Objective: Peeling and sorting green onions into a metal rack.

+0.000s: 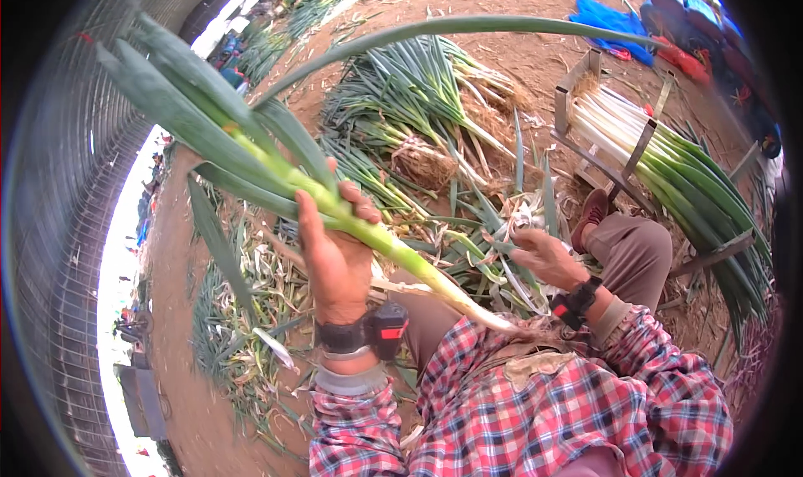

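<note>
My left hand (339,255) grips a thick green onion (393,247) around its pale green stalk. Its broad leaves (192,109) fan up to the far left, and one long leaf arches across to the right. The white root end slants down to the checked shirt over my lap. To the right of the stalk, apart from it, is my right hand (548,258) with fingers curled together. A bit of green leaf shows at its fingertips, but I cannot make out whether it is held. Peeled leaves and dry skins (468,259) lie beneath both hands.
A heap of green onions (427,100) with roots lies on the soil ahead. At right, a metal frame (640,142) holds a bundle of cleaned green onions (669,155). Blue netting (615,27) lies at the far right. Leaf scraps (242,335) cover the ground at left.
</note>
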`<state>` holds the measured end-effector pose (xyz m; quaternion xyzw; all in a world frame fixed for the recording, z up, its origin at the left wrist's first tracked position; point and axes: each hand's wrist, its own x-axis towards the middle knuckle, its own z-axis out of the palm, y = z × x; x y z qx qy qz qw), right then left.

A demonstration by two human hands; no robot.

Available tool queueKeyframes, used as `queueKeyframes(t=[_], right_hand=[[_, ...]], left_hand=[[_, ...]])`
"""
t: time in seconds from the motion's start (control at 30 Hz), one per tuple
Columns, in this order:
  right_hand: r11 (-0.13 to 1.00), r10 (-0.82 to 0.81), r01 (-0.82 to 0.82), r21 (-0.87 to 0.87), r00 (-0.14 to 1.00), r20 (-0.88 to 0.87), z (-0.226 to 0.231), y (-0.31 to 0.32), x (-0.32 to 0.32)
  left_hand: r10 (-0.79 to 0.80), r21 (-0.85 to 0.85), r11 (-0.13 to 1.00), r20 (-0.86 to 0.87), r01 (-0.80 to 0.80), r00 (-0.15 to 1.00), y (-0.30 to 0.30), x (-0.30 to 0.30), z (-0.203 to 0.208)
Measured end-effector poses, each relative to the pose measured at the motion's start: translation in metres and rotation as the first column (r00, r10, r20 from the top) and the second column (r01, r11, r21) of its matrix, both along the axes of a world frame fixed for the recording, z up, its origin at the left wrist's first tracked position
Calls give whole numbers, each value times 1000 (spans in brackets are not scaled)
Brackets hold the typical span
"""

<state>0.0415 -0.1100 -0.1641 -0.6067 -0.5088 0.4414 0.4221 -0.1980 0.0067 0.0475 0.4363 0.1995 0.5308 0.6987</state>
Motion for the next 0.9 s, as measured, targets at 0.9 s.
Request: queueKeyframes(t=[0.9], right_hand=[[813,317,-323,485,943,98,138,55,-70]], left_hand=[[33,-52,998,-57,-36,998,-3,21,-30]])
